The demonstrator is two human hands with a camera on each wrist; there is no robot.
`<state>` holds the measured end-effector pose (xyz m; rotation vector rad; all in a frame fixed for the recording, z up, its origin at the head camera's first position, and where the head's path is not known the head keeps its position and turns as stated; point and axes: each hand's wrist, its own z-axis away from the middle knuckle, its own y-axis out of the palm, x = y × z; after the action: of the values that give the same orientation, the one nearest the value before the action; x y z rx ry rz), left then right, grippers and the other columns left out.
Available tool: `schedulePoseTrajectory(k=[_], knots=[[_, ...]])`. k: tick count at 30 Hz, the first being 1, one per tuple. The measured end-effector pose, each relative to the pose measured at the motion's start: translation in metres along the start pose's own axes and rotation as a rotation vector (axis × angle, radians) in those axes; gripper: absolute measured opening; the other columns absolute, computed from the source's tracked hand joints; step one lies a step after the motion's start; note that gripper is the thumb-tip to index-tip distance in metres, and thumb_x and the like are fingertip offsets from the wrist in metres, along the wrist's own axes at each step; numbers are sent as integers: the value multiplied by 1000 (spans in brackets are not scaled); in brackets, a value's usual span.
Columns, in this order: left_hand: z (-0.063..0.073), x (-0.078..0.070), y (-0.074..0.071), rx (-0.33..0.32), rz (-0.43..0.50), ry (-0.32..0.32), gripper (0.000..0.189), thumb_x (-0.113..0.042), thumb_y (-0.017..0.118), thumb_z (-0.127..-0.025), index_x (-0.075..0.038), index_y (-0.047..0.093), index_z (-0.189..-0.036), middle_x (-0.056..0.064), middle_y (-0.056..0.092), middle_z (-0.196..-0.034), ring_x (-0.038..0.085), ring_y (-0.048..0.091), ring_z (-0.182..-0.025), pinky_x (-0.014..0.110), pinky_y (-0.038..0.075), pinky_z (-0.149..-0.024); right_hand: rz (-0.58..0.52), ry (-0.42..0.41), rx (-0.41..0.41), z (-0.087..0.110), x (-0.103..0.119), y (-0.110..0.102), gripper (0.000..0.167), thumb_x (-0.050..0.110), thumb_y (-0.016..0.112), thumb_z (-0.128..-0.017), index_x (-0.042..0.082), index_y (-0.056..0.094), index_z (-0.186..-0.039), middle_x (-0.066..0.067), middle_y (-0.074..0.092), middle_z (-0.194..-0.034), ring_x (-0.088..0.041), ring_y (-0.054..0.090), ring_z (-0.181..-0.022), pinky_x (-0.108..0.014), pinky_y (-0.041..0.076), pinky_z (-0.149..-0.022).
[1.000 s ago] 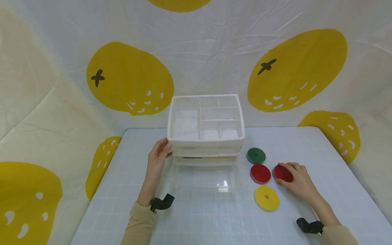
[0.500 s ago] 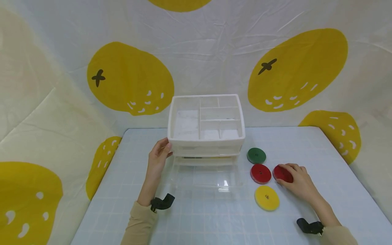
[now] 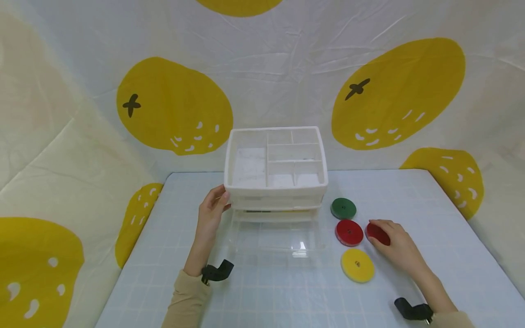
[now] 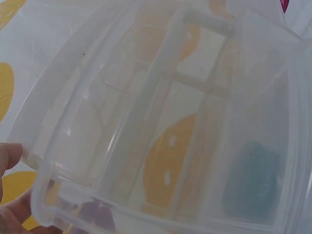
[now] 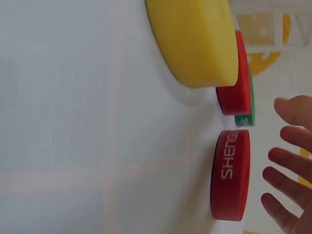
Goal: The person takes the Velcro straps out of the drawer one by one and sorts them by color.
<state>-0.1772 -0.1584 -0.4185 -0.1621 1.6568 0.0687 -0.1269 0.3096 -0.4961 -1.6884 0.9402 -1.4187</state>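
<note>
A white plastic drawer organizer (image 3: 275,191) stands at the back middle of the table, its lower clear drawer (image 3: 276,237) pulled out toward me. At its left side my left hand (image 3: 211,214) touches the front corner with thumb and fingers. My right hand (image 3: 398,243) hovers over a red disc (image 3: 377,234); in the right wrist view its spread fingers are apart from that lettered red disc (image 5: 230,175). Beside it lie a second red disc (image 3: 349,233), a green disc (image 3: 343,208) and a yellow disc (image 3: 357,265), all flat and thick.
The organizer's top tray (image 3: 248,166) has several compartments. Through the translucent plastic in the left wrist view show a teal object (image 4: 251,183) and a purple patch (image 4: 97,214). A white cloth with yellow fruit shapes (image 3: 398,95) hangs behind the table (image 3: 287,300).
My right hand has shifted slightly at the right red disc, and more of its wrist camera shows lower left. The left hand, organizer and discs have stayed put.
</note>
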Motion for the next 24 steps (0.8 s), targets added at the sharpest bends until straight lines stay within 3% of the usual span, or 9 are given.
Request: schedulePoseTrajectory(k=[7,13,17,24], knots=[[0,0,0,4,-10,-9,37,-29,60,-95,-13,57,-128,1,59,-122,7,60,-105,29,52,-91,-33,-32,-38,7,22,-2,50,16,74,-83,7,56,-128,-19,59,-122,-35,53,-108,-58,53,-84],[0,0,0,6,-16,-9,38,-29,60,-95,-12,57,-129,5,59,-125,7,60,-105,29,52,-91,-81,-23,-18,18,48,2,39,21,73,-84,13,63,-121,-10,65,-114,-30,58,-106,-54,54,-85],[0,0,0,2,-19,-5,38,-30,61,-95,-12,57,-129,5,59,-126,6,60,-105,28,53,-90,-115,-35,-29,28,68,9,29,21,74,-83,17,67,-111,0,69,-104,-22,62,-99,-46,57,-83],[0,1,1,-3,-16,3,38,-31,61,-94,-13,58,-128,5,60,-125,7,60,-105,28,53,-89,-140,-18,-14,44,98,27,26,20,78,-80,24,68,-104,14,68,-96,-10,62,-90,-30,57,-80]])
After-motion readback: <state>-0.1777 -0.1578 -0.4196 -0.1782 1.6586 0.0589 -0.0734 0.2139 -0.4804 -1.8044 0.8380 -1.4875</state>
